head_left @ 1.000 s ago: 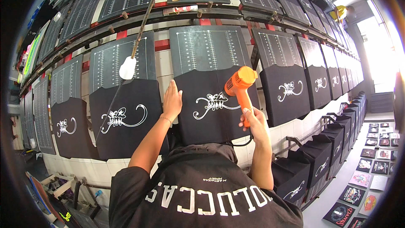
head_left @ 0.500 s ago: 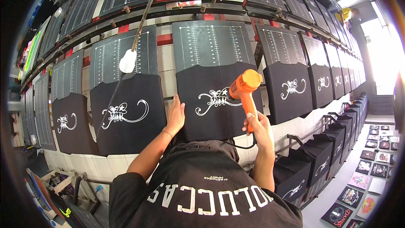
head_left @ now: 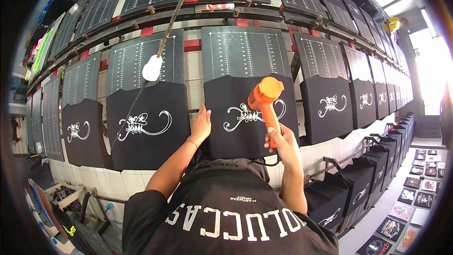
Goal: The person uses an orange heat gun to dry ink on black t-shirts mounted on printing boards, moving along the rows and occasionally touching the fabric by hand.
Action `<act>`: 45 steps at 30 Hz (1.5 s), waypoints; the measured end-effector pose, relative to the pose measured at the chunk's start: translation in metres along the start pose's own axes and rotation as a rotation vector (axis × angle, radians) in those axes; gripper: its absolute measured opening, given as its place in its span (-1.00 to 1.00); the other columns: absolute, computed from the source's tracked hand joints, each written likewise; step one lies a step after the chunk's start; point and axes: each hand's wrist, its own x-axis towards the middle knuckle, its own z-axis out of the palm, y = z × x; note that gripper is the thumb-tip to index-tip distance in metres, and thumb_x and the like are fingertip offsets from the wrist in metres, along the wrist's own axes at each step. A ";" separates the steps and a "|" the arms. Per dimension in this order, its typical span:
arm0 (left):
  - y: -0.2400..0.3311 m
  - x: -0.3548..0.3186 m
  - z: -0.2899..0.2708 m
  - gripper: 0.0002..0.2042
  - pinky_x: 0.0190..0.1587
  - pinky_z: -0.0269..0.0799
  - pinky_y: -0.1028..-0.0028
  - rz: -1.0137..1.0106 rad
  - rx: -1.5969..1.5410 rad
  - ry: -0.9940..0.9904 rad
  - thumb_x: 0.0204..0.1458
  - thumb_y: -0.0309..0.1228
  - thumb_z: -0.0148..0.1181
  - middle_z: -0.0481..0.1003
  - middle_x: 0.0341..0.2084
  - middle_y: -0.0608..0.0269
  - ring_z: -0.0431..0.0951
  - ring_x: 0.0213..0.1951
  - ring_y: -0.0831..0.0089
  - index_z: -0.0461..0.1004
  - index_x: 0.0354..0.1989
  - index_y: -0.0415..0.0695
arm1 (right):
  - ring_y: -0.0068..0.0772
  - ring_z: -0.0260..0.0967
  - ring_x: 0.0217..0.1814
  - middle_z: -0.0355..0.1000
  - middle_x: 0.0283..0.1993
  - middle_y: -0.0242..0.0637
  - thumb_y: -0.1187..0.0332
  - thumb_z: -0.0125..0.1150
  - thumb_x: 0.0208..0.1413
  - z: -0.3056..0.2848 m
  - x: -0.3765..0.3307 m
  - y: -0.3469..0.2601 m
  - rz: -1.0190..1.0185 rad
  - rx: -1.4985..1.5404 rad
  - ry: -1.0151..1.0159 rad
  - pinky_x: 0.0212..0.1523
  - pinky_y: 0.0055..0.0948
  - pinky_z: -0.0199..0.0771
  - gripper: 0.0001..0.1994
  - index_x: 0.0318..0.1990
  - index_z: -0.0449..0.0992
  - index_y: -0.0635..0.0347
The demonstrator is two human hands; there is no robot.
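shifted leftward over the crosswise white print point(head_left: 245, 115), orange heat gun point(head_left: 266, 95) slants away and slightly left from the nearer right hand point(head_left: 284, 142) gripping it; left hand point(head_left: 201, 125) (straight-fingered, unclenched) at left edge of black shirt point(head_left: 236, 145).

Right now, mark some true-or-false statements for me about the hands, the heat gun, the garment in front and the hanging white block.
1. The right hand holds the orange heat gun. True.
2. The left hand also grips its handle. False: it is at the left edge of the black garment.
3. The orange heat gun covers part of the white print. True.
4. The hanging white block is right of the orange heat gun. False: it hangs to the left.
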 end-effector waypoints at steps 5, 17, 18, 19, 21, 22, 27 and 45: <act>0.007 -0.048 -0.001 -0.51 0.31 0.16 0.18 -0.002 -0.040 -0.093 0.33 -0.31 -0.25 0.21 0.23 -0.35 0.24 0.27 -0.12 0.06 0.29 -0.47 | -0.64 0.38 -0.52 0.39 -0.47 -0.42 0.23 0.13 0.23 0.005 -0.002 0.005 -0.012 -0.058 0.026 -0.55 -0.64 0.32 -0.75 -0.22 0.44 0.27; 0.026 -0.065 -0.020 -0.47 0.29 0.20 0.18 0.099 0.145 0.159 0.23 -0.41 -0.07 0.17 0.27 -0.30 0.23 0.27 -0.16 0.06 0.32 -0.42 | -0.64 0.38 -0.50 0.41 -0.45 -0.41 0.25 0.14 0.24 0.000 0.015 -0.004 -0.018 -0.030 -0.144 -0.53 -0.63 0.35 -0.74 -0.14 0.44 0.31; 0.030 -0.070 -0.026 -0.47 0.28 0.21 0.18 0.135 0.143 0.185 0.21 -0.43 -0.05 0.19 0.27 -0.29 0.25 0.26 -0.15 0.07 0.32 -0.42 | -0.65 0.38 -0.51 0.41 -0.45 -0.41 0.24 0.14 0.24 -0.002 0.015 -0.003 -0.018 -0.052 -0.134 -0.53 -0.65 0.34 -0.73 -0.13 0.43 0.31; 0.031 -0.078 -0.035 -0.47 0.28 0.21 0.18 0.171 0.144 0.215 0.19 -0.45 -0.03 0.20 0.26 -0.28 0.27 0.25 -0.13 0.08 0.31 -0.41 | -0.65 0.38 -0.51 0.41 -0.45 -0.41 0.24 0.14 0.24 -0.003 0.013 -0.002 -0.011 -0.058 -0.138 -0.54 -0.65 0.34 -0.73 -0.13 0.43 0.31; 0.028 -0.095 -0.053 -0.46 0.28 0.21 0.17 0.198 0.160 0.297 0.16 -0.47 -0.01 0.22 0.24 -0.26 0.29 0.24 -0.10 0.11 0.30 -0.40 | -0.65 0.38 -0.51 0.41 -0.45 -0.40 0.24 0.14 0.24 -0.010 0.008 -0.004 0.002 -0.068 -0.144 -0.54 -0.65 0.34 -0.73 -0.14 0.43 0.32; 0.025 -0.106 -0.063 -0.46 0.28 0.20 0.16 0.189 0.174 0.353 0.14 -0.48 0.00 0.24 0.24 -0.24 0.30 0.23 -0.09 0.12 0.30 -0.40 | -0.65 0.38 -0.51 0.40 -0.46 -0.41 0.24 0.13 0.24 -0.015 0.007 -0.002 0.014 -0.062 -0.152 -0.53 -0.64 0.34 -0.74 -0.15 0.43 0.30; -0.029 -0.141 -0.108 -0.48 0.33 0.05 0.09 -0.002 0.424 0.810 0.12 -0.48 0.02 0.21 0.26 -0.19 0.17 0.30 -0.08 0.17 0.28 -0.35 | -0.62 0.38 -0.52 0.40 -0.46 -0.39 0.16 0.11 0.23 -0.029 -0.007 0.004 0.001 -0.154 -0.081 -0.57 -0.63 0.33 -0.72 -0.21 0.41 0.24; -0.124 -0.169 -0.103 -0.52 0.28 0.05 -0.08 -0.716 0.460 1.102 0.22 -0.19 -0.06 0.16 0.32 -0.05 0.08 0.34 -0.02 0.26 0.26 -0.17 | -0.61 0.37 -0.54 0.38 -0.50 -0.40 0.23 0.12 0.22 -0.049 -0.023 0.016 -0.014 -0.166 -0.081 -0.56 -0.61 0.31 -0.73 -0.15 0.45 0.30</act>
